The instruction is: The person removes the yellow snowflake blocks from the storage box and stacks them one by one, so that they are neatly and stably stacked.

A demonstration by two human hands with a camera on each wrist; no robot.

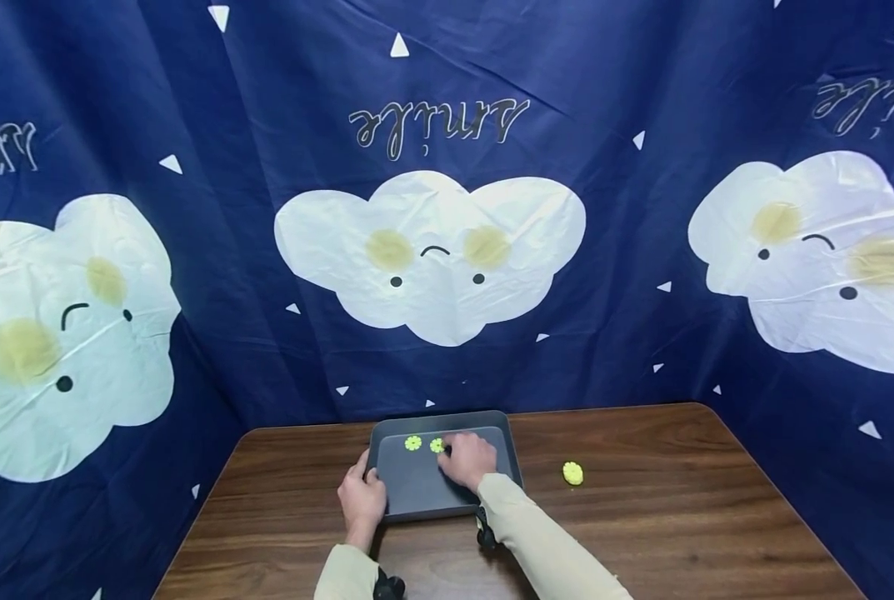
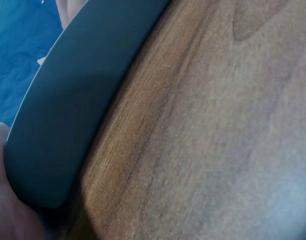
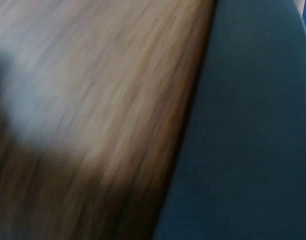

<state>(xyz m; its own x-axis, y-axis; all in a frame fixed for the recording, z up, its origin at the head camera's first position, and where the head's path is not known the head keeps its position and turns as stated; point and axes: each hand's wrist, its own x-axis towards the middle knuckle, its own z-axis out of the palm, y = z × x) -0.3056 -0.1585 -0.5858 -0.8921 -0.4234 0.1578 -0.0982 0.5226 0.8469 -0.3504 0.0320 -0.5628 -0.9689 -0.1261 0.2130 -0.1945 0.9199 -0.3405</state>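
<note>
A dark grey rectangular tray lies on the wooden table. My left hand grips its left wall near the front corner; in the left wrist view, part of that hand shows beside the tray's outer wall. Inside the tray, towards the back, lies a yellow-green flower-shaped piece. Just right of it, my right hand pinches a second such piece between thumb and curled fingers, over the tray floor. The right wrist view shows only the tray wall and table, not the fingers.
Right of the tray, a small yellow-green scalloped stack or thick piece sits on the wooden table. A blue curtain with white clouds hangs behind the table and along both sides.
</note>
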